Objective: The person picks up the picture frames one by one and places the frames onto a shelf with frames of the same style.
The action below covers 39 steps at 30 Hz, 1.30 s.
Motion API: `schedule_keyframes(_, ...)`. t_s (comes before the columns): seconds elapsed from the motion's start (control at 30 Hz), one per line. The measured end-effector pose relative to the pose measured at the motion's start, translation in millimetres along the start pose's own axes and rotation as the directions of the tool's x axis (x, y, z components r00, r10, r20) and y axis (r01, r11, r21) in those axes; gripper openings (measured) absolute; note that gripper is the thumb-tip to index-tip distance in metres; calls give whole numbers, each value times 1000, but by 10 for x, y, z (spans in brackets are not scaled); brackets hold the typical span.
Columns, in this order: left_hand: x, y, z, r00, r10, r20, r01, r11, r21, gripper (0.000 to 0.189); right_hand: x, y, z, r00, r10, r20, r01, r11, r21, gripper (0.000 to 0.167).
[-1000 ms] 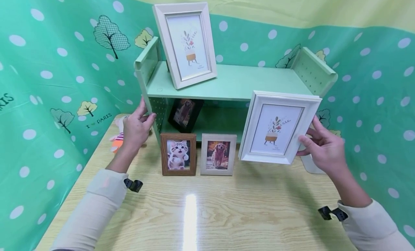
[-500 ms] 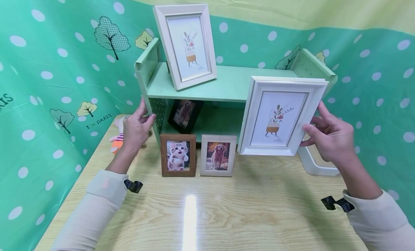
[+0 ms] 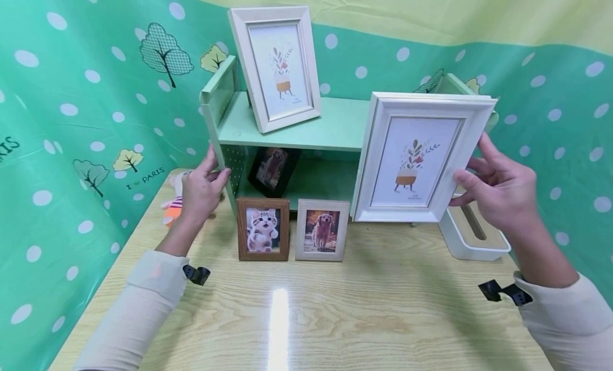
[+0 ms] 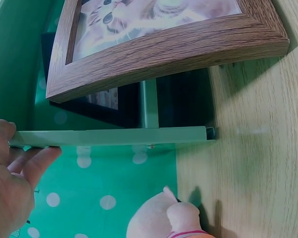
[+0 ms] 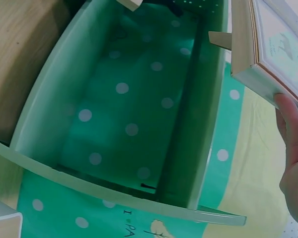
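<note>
My right hand (image 3: 503, 184) grips the right edge of a white picture frame (image 3: 416, 158) with a potted-plant print, holding it up in front of the right half of the green shelf (image 3: 335, 123). In the right wrist view the thumb lies along the side of this white frame (image 5: 246, 69), and a stand leg juts from its back. My left hand (image 3: 203, 187) pinches the front edge of the shelf's left side panel. The left wrist view shows fingers of the left hand (image 4: 15, 173) on both faces of that panel (image 4: 114, 136).
A similar frame (image 3: 280, 67) leans on the upper shelf's left, and a black frame (image 3: 274, 171) tilts below. A brown kitten frame (image 3: 263, 230) and a pale dog frame (image 3: 322, 230) stand in front. A tissue box (image 3: 479, 243) is at right, a plush toy (image 3: 174, 203) at left.
My right hand has lifted the white frame up and slightly right, so it looks larger and the tissue box shows more. The left hand has stayed on the panel.
</note>
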<state>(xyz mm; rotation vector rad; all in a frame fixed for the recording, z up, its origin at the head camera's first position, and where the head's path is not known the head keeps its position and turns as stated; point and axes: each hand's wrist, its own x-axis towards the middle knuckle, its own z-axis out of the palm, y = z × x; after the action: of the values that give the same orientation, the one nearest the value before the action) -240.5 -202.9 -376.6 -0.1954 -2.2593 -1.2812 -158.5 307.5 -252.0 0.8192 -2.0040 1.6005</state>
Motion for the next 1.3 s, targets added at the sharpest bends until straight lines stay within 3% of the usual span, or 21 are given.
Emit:
schedule_keyframes(0.3, -4, 8, -9, 1000, 5, -7, -5, 1000, -4, 69, 184, -129, 15, 999, -28, -24, 29, 998, 59, 70)
schedule_keyframes(0.73, -17, -14, 14, 999, 37, -26, -37, 999, 0, 70, 375, -118, 30, 997, 40, -70, -30, 990, 136, 70)
schedule_keyframes(0.97, -19, -24, 11, 998, 49, -34, -49, 999, 0, 70, 463, -145, 31, 982, 144, -126, -131, 985, 109, 70)
schedule_keyframes(1.17, -17, -19, 3, 999, 34, -22, -35, 999, -10, 70, 573, -107, 42, 967, 205, -150, -181, 970, 160, 70)
schedule_keyframes(1.3, -11, -20, 0, 999, 41, -25, -41, 999, -5, 71, 667, -108, 52, 947, 278, -162, -246, 950, 193, 70)
